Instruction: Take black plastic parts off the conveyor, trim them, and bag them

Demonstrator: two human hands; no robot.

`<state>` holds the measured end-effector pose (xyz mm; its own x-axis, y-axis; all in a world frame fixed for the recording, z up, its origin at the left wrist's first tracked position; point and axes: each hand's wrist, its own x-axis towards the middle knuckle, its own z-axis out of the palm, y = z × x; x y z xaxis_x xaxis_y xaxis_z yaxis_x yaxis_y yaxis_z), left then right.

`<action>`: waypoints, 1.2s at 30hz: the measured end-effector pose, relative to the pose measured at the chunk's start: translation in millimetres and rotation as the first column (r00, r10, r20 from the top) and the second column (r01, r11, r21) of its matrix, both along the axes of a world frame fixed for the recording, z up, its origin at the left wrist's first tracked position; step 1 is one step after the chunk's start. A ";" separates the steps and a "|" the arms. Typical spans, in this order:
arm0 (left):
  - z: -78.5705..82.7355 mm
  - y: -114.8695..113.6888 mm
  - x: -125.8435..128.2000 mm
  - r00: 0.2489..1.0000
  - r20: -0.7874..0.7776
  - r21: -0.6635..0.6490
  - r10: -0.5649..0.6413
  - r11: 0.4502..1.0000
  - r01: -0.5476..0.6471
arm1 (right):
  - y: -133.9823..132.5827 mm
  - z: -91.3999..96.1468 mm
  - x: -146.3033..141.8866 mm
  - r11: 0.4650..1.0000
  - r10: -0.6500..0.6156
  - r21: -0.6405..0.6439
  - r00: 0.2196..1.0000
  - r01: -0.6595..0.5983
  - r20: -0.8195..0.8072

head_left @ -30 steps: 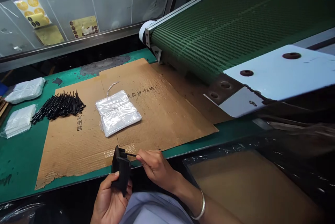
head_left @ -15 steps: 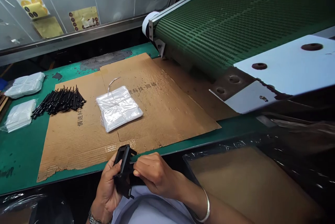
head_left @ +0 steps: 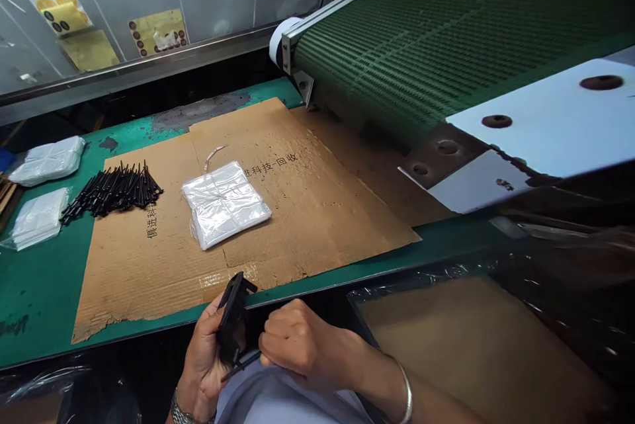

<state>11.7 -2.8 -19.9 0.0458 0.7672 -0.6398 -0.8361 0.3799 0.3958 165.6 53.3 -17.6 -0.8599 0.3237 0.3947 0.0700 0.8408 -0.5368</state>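
My left hand (head_left: 203, 351) grips a black plastic housing (head_left: 232, 318) on its left side, tilted upright just off the table's near edge. A bracelet is on the wrist of my right hand (head_left: 302, 344), whose fingers are curled closed beside it. From those fingers a thin black rod (head_left: 242, 366) sticks out to the lower left, across the housing's lower end; its right end is hidden in the hand. Whether the rod touches the housing I cannot tell. Farther off, a tied stack of clear plastic bags (head_left: 225, 206) lies on the cardboard sheet (head_left: 322, 212).
A pile of thin black rods (head_left: 116, 189) lies left of the stack. Two more bag bundles, one farther (head_left: 49, 159) and one nearer (head_left: 40, 219), rest on the green table (head_left: 30, 298). A green conveyor belt (head_left: 421, 40) rises at right; below stands a plastic-lined box (head_left: 446, 338).
My right hand has moved slightly down and right, away from the housing. The thin black rod now shows between it and the housing's lower end. The housing has turned a little in my left hand.
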 end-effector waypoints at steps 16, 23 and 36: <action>1.0 -9.0 13.3 0.972 -0.170 0.031 0.162 0.987 -0.159 | -7.3 -5.1 -10.4 0.934 -0.315 -0.203 0.945 0.293 -0.085; -10.5 -17.4 9.2 0.936 -0.342 0.144 0.085 0.989 -0.037 | 7.1 -7.9 -2.3 0.880 -0.373 -0.338 0.926 0.332 -0.060; -41.4 -27.9 -24.0 0.661 -0.736 0.442 0.145 0.842 0.308 | -1.8 4.9 -4.6 0.939 -0.125 -0.338 0.979 0.064 -0.163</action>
